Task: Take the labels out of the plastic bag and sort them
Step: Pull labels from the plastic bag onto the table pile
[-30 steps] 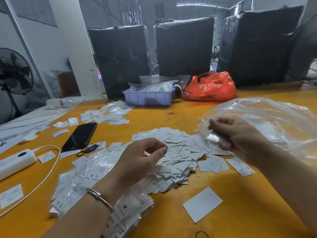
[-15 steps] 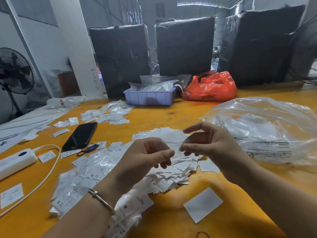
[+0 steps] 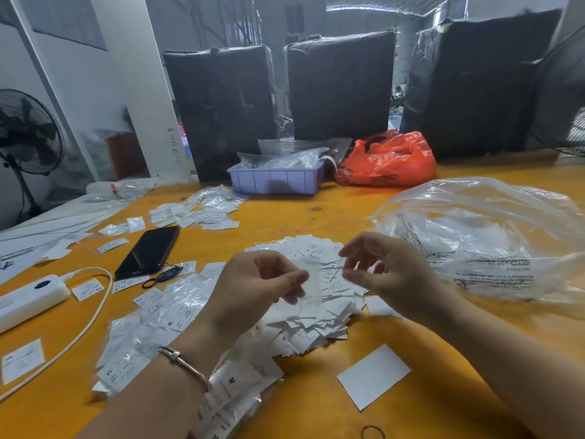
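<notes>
A heap of loose white size labels (image 3: 319, 321) lies on the orange table (image 3: 443, 391) in front of me. Just above it, my left hand (image 3: 259, 286) pinches a small, blurred clear packet (image 3: 311, 280) between thumb and forefinger. My right hand (image 3: 389, 274) hovers a short way to the right of the packet, its fingers loosely curled and apart, with nothing visible in them. The large clear plastic bag (image 3: 481, 242) lies crumpled at the right, behind my right hand. Labels in clear sleeves (image 3: 152, 327), some marked M, spread under my left forearm.
A black phone (image 3: 148, 251), a white power bank (image 3: 31, 299) with its cable and scattered labels lie at left. Near the front edge are a white card (image 3: 373, 375) and a rubber band (image 3: 373, 432). A blue tray (image 3: 275, 180) and a red bag (image 3: 386, 160) stand at the back.
My right hand left the big bag, came to meet my left hand over the label heap, and has now drawn apart to the right. The small packet stays in my left hand.
</notes>
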{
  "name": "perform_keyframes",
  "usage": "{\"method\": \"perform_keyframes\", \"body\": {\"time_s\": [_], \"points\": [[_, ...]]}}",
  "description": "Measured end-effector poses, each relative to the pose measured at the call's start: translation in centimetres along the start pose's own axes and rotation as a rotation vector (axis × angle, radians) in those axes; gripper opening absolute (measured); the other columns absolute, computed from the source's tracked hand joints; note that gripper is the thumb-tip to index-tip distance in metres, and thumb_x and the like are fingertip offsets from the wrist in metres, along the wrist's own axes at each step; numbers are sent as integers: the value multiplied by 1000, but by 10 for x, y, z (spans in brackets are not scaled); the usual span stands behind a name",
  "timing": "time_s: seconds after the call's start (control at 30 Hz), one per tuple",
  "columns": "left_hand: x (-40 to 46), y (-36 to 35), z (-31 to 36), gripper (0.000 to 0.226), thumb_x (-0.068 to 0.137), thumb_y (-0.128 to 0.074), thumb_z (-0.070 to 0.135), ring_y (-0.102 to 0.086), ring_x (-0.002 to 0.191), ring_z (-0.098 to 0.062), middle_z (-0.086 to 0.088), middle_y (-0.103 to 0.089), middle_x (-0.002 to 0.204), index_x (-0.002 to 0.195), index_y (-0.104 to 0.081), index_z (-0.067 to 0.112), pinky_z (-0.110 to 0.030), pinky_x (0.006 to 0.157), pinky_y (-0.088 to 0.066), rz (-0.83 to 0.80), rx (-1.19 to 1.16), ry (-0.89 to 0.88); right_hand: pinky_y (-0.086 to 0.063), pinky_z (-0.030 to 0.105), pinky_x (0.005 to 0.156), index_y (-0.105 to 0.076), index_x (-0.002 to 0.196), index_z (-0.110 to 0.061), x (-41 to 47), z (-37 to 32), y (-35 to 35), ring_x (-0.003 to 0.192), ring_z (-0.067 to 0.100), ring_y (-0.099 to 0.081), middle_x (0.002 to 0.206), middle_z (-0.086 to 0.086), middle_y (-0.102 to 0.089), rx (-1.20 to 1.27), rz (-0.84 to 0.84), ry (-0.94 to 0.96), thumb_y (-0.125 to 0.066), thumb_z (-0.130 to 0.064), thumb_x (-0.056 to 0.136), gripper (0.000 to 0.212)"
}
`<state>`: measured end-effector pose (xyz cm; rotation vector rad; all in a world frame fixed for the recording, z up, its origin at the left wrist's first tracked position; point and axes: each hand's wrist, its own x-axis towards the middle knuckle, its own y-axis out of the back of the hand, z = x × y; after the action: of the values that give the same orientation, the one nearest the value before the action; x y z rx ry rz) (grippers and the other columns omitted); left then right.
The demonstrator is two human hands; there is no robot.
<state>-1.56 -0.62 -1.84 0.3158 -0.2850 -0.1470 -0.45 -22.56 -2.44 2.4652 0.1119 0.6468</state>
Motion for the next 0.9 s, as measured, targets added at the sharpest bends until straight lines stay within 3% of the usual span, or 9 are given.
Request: {"method": "perform_keyframes", "body": {"time_s": [0.1, 0.17, 0.47, 0.6, 0.7, 0.8, 0.9], "points": [[2, 4, -2, 14, 77, -78, 14, -65, 54, -12, -11, -73, 66, 76, -71, 2, -12, 51, -45, 113, -43, -3, -44, 20, 78, -69, 90, -33, 0, 6, 3, 93, -1, -53, 98, -14, -60, -176, -258, 0, -81, -22, 72, 24], [3, 4, -3, 15, 76, -79, 14, -64, 53, -12, -12, -72, 65, 76, -71, 1, -12, 50, -45, 129, -49, -6, -43, 21, 83, -72, 90, -33, 0, 6, 0, 98, -2, -49, 101, -15, -57, -194, -329, 9, -82, -30, 70, 22], [4, 3, -8, 17, 73, -83, 15, -62, 56, -11, -5, -70, 63, 73, -69, 6, -14, 54, -46, 101, -17, -11, -42, 26, 81, -76, 76, -30, 0, 4, -5, 94, 3, -52, 88, -15, -61, -188, -224, 75, -79, -27, 76, 4], [5, 1, -11, 17, 77, -82, 17, -56, 59, -8, -6, -66, 66, 69, -69, 11, -15, 56, -46, 84, 50, -7, -37, 10, 67, -77, 71, -25, 1, 4, -3, 83, -2, -56, 86, -11, -65, -63, -194, 20, -79, -18, 74, 8], [4, 1, -11, 13, 80, -80, 14, -65, 64, -11, -6, -72, 72, 73, -70, 9, -14, 59, -47, 78, 53, -16, -39, 12, 62, -78, 70, -20, 1, 2, -1, 73, -2, -58, 86, -6, -68, 76, -181, -68, -79, -15, 73, 7], [4, 0, -9, 9, 86, -74, 12, -72, 68, -16, -5, -76, 76, 81, -69, 6, -18, 57, -50, 70, 27, -12, -50, 25, 70, -78, 69, -16, 2, 1, 2, 79, 12, -65, 81, 2, -71, 208, -121, -153, -78, -12, 73, 6], [3, 1, -8, 10, 90, -69, 11, -74, 69, -19, -5, -77, 77, 86, -67, 2, -20, 56, -51, 60, 6, 0, -46, 16, 55, -76, 74, -10, 2, 1, 5, 61, 7, -63, 69, 3, -71, 311, -42, -184, -72, -7, 80, 8]]}}
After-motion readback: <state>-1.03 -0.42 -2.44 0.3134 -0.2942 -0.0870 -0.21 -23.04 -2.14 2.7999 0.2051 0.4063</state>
